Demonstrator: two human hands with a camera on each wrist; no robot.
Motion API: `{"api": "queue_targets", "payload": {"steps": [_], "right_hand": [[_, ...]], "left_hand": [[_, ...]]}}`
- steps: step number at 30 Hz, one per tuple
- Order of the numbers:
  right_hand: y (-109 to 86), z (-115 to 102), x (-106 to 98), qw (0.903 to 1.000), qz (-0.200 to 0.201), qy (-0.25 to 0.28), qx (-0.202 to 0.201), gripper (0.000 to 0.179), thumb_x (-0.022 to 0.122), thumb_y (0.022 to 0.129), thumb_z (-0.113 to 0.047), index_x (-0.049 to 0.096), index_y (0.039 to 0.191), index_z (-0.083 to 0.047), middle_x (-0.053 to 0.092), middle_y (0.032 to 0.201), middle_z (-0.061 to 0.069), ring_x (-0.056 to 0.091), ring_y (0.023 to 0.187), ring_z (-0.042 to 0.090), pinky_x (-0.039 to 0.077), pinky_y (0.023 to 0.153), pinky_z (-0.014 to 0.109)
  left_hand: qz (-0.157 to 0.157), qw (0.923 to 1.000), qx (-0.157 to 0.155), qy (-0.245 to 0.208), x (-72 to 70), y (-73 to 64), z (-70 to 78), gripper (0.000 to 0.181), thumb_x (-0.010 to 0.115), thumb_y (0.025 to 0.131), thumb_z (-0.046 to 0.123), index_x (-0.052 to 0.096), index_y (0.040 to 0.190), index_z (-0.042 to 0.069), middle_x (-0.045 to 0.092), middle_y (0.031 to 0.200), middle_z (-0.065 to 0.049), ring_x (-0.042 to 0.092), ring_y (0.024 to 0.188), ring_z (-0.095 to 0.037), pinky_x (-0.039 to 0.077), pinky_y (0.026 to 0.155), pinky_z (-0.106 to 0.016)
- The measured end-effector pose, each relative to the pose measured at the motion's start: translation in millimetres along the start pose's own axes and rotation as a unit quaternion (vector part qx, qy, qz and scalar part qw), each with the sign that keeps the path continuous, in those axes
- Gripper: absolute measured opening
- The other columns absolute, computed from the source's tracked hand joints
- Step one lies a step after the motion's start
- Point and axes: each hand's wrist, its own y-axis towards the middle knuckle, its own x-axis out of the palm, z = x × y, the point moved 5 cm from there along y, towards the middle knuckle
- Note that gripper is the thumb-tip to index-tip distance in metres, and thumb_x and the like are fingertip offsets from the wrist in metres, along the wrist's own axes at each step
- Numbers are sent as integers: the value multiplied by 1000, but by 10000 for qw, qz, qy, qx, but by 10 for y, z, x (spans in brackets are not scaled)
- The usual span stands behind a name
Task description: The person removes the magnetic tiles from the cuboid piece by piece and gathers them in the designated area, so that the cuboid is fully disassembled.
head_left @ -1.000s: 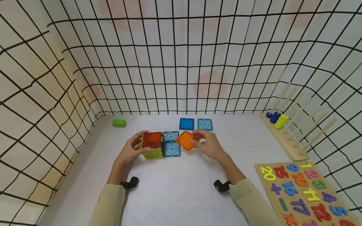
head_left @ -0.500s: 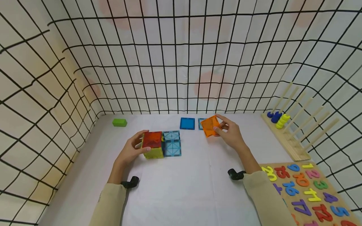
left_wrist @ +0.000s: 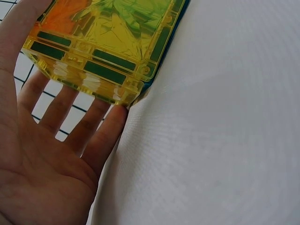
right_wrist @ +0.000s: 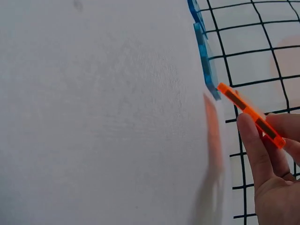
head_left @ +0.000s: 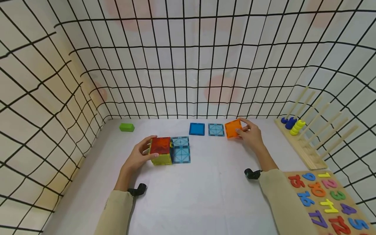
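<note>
My left hand [head_left: 137, 159] holds a box of magnetic tiles [head_left: 160, 145] with a red top and yellow sides, thumb along the near side and fingers at the left and back. Two light-blue magnetic tiles [head_left: 180, 154] lie flat against the box's right side. At the back, my right hand [head_left: 253, 137] pinches an orange magnetic tile [head_left: 233, 128] between thumb and fingers. In the right wrist view the orange tile [right_wrist: 251, 114] is tilted above the cloth, its lower shadow visible. Left of it lie a light-blue tile [head_left: 216, 130] and a dark-blue tile [head_left: 196, 129].
A green block [head_left: 127, 127] sits at the back left. On the right stand a wooden peg rack [head_left: 308, 151] with blue and yellow beads and a number puzzle board [head_left: 315, 205], partly covered by the right sleeve. Black-lined white cloth walls [head_left: 188, 58] surround the white table.
My right hand has carried the orange tile from beside the two flat light-blue tiles to the back right, past the single light-blue one. My left hand stays at the box.
</note>
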Motion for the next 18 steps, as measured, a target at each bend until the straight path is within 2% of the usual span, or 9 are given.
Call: {"api": "queue_targets", "payload": {"steps": [5,8,9,12,15,18], "right_hand": [[48,132,-35,9993,131,-254,256,61,69,100,-21,45,156,-19,53,107,11,65,85,20,58,69,16],[63,163,-50,9980,242,-392,429,60,70,99,-24,49,154,-14,58,106,13,69,78,22,59,67,18],[67,164,-56,9971,291,-517,470,59,70,99,-26,50,153,-13,60,106,15,68,81,22,58,68,20],[80,165,-62,9935,404,-818,687,57,70,98,-32,54,148,-7,64,114,21,65,99,32,59,80,34],[85,175,-58,9885,461,-1117,911,56,68,98,-36,58,142,-1,60,128,26,52,117,38,53,96,48],[89,206,-44,9846,507,-1249,1112,52,68,98,-37,64,133,2,57,135,28,50,125,42,48,106,55]], "left_hand": [[19,10000,-36,12,21,-2,-29,80,81,88,28,41,157,26,43,160,-4,38,148,-42,36,117,-67],[-13,10000,-41,11,28,0,-28,80,81,89,30,40,158,26,42,160,-3,37,148,-42,37,116,-67],[-12,10000,-45,8,27,0,-26,80,81,89,30,40,157,27,42,160,-3,37,148,-42,37,116,-67],[-25,10000,-25,10,21,2,-15,79,80,90,29,40,158,26,42,160,-3,37,149,-42,36,117,-66],[-8,10000,-14,17,12,-3,-4,79,80,90,29,40,158,25,42,160,-4,38,148,-42,36,117,-66],[0,10000,-27,16,5,-4,-8,80,81,89,29,40,158,25,41,161,-5,37,149,-42,36,117,-65]]}}
